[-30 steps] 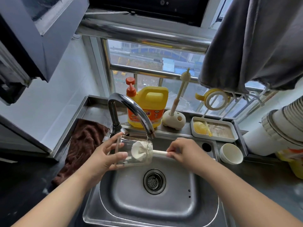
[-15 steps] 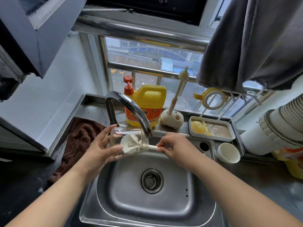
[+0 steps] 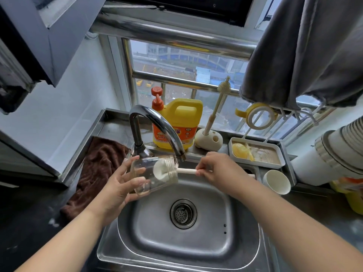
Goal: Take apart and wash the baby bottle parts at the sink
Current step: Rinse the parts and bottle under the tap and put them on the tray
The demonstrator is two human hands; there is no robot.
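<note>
Left hand (image 3: 117, 188): fingers curled round the clear bottle body (image 3: 149, 176), held on its side at frame centre over the sink (image 3: 196, 250), under the faucet (image 3: 157, 128). Right hand (image 3: 220, 169): fingers pinch the bottle brush (image 3: 186, 171) handle; sponge head inside the bottle mouth. Detergent jug (image 3: 178, 124) behind.

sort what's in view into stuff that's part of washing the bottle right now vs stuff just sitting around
In use:
- clear bottle, held sideways by left hand
- sponge brush, head inside the bottle, handle pinched by right hand
- sink
- faucet

Lying about:
- yellow detergent jug
- brown towel
- white cup
- thin brush in stand
- tray
</note>
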